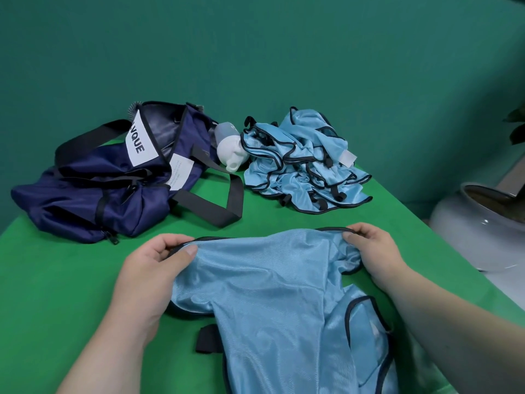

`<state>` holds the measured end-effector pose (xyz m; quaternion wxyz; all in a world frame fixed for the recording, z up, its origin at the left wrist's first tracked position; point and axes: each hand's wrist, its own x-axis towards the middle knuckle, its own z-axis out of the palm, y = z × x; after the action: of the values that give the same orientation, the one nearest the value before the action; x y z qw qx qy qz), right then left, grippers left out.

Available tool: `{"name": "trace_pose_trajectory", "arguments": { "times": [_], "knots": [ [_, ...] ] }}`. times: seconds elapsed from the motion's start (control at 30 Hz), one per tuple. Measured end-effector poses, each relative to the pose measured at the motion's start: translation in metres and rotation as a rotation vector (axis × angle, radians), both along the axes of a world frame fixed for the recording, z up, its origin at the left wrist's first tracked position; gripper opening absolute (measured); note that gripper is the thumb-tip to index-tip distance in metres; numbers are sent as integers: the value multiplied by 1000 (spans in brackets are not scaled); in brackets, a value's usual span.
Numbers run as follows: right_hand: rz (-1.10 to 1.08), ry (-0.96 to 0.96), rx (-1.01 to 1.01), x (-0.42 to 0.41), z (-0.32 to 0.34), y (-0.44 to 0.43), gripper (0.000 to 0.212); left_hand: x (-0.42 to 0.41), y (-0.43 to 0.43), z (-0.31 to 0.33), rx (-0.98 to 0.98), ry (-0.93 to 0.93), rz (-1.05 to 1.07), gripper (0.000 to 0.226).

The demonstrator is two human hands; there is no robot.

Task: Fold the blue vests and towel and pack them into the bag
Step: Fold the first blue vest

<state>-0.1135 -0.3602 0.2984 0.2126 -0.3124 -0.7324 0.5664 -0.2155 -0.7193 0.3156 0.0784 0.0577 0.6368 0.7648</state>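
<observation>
A light blue mesh vest (272, 294) with dark trim lies spread in front of me on the green table (56, 280). My left hand (154, 265) pinches its far hem at the left corner. My right hand (372, 248) grips the same hem at the right corner. A crumpled pile of more blue vests (304, 163) sits at the back right. The navy bag (113, 177) lies open at the back left, with black straps trailing toward the middle. A rolled grey-and-white towel (230, 149) rests between the bag and the pile.
A large white ceramic pot (480, 231) stands off the table's right edge. A green wall rises behind the table. Bare green tabletop shows on the left, near the front edge.
</observation>
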Motion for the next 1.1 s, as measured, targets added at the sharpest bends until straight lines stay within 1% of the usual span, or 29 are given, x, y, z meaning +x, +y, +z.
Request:
{"name": "trace_pose_trajectory", "arguments": {
  "times": [0.17,0.23,0.37,0.53,0.7,0.87,1.0,1.07,1.1],
  "knots": [
    [-9,8,-6,1,1,0,13,-2,0,1,15,41,45,24],
    [-10,11,-11,1,2,-1,10,-2,1,2,27,67,66,24],
    [-17,36,-14,1,2,0,14,-1,0,2,6,146,128,23],
    [-42,81,-72,1,2,3,14,-6,-2,-2,15,155,265,21],
    [-45,112,-123,3,3,5,14,-5,-1,-1,-2,147,249,25],
    [13,48,-137,6,14,11,16,3,-7,9,-167,195,238,22],
    [59,-21,-32,19,44,15,16,25,-22,25,-287,234,198,22],
    [104,-35,3,27,67,16,15,34,-31,39,-348,246,159,28],
    [137,-37,18,32,82,16,14,38,-37,50,-409,271,140,31]
  ]
}}
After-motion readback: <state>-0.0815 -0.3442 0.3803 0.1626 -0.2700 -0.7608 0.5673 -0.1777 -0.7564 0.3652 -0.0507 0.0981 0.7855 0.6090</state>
